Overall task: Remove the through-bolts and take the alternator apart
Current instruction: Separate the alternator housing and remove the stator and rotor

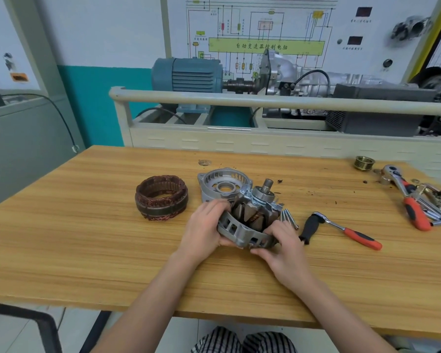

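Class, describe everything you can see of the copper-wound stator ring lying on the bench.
The stator is a short, wide, hollow ring. A dark band of stacked metal runs round its middle, with reddish-brown copper windings bulging above and below it and slots lining its inner wall. It rests flat, opening upward, on the wooden bench, left of the grey end housing. Nothing else touches it; both hands are elsewhere.

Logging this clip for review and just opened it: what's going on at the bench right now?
A person is taking an alternator apart on a wooden table. Both hands, left hand and right hand, grip an end housing with the rotor still seated in it, shaft pointing up and away. The stator and the other housing half already lie apart on the table. The removed through-bolts lie beside a ratchet to the right.
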`<state>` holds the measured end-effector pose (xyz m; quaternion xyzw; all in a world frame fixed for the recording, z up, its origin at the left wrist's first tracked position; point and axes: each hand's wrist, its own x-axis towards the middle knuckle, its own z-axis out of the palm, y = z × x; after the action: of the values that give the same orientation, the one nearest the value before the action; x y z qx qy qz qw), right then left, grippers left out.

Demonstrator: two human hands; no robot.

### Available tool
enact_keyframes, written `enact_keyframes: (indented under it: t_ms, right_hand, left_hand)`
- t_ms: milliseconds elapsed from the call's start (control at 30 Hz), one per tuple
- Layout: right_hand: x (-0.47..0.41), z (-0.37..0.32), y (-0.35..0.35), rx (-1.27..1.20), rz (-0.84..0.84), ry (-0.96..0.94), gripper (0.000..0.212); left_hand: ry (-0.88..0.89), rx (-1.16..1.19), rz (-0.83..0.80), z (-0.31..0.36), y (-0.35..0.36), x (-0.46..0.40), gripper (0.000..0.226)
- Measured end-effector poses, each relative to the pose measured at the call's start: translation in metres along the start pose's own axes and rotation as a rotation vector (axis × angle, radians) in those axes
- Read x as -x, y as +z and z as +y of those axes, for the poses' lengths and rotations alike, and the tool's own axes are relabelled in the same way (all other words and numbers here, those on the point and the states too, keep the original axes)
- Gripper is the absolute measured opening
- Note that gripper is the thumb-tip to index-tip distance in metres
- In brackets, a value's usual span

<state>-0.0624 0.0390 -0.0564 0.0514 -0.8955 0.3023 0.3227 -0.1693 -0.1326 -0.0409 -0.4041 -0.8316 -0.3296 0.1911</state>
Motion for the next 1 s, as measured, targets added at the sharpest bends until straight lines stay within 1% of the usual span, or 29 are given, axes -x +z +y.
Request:
enact_keyframes:
  t_ms: [233, 267, 400, 500, 667, 767, 867, 1000]
  right_hand:
    - [-0.002, -0.016, -0.009, -0.106, 0.009, 0.021, 0.049]
    - [-0.002, -0.020, -0.011, -0.120, 0.009, 0.029, 0.048]
    - [-0.006, -0.035, -0.020, -0.198, -0.001, 0.059, 0.032]
    - [-0.011, -0.045, -0.028, -0.247, -0.010, 0.099, 0.030]
    - [-0.020, -0.057, -0.038, -0.498, -0.036, 0.254, 0.030]
    - [-0.024, -0.063, -0.042, -0.576, -0.057, 0.324, 0.031]
    - [-0.032, -0.065, -0.047, -0.611, -0.070, 0.375, 0.026]
    - [-0.040, -0.065, -0.047, -0.656, -0.077, 0.399, 0.022]
  left_hand:
    - [-0.007, 0.084, 0.011, 0.011, -0.017, 0.000, 0.081]
    - [-0.017, 0.102, 0.010, 0.013, -0.020, -0.001, 0.081]
    - [-0.088, 0.181, 0.010, 0.021, -0.031, 0.000, 0.078]
    - [-0.168, 0.211, -0.006, 0.026, -0.039, -0.001, 0.082]
    - [-0.231, 0.175, -0.077, 0.037, -0.057, -0.011, 0.103]
    - [-0.251, 0.157, -0.096, 0.041, -0.066, -0.014, 0.103]
    - [-0.282, 0.099, -0.108, 0.044, -0.074, -0.019, 0.100]
    - [-0.274, 0.011, -0.169, 0.046, -0.086, -0.025, 0.108]
